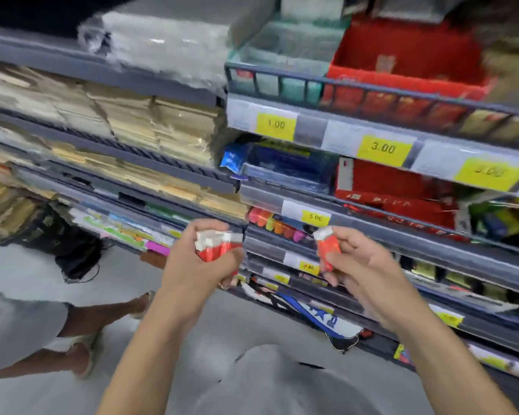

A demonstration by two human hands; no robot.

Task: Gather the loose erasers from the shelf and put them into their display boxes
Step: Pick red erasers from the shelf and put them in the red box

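My left hand (198,265) grips a bunch of several erasers (215,245), white with red sleeves, held upright in front of the shelves. My right hand (360,268) pinches one more red-sleeved eraser (327,245) between thumb and fingers, a short way to the right of the bunch. Red display boxes stand on the shelves: one (408,61) on the top right shelf behind a wire rail, another (393,190) one shelf lower. The whole view is motion-blurred.
Shelves (372,235) with yellow price tags (382,148) run along the right. Stacks of brown envelopes (132,121) fill the left shelves. Coloured highlighters (273,224) sit behind my hands. Another person's legs (72,322) stand on the grey floor at the left.
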